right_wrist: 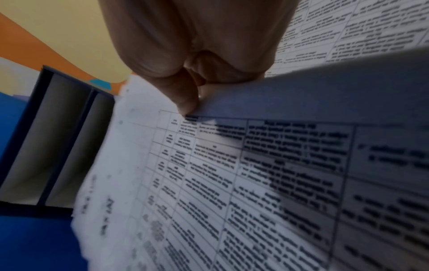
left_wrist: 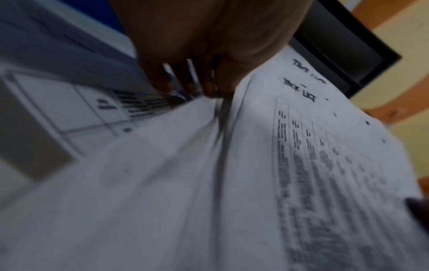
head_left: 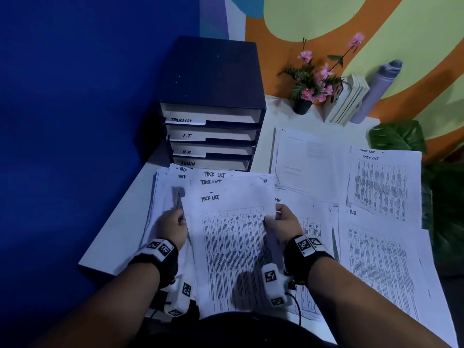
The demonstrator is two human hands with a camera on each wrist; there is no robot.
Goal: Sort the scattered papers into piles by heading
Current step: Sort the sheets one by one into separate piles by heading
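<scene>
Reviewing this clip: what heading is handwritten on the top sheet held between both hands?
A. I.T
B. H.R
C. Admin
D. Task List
D. The top sheet, pinched at its left edge by the left hand and at its right edge by the right hand, reads "Task List" above its table; the left wrist view shows the same words.

The drawer unit [head_left: 211, 126] stands at the bench's [head_left: 113, 244] far left. Before it lies the task-list pile [head_left: 226, 234]; right of it, other sheets [head_left: 384, 187]; behind those, potted flowers [head_left: 307, 90] and books [head_left: 347, 101].
</scene>
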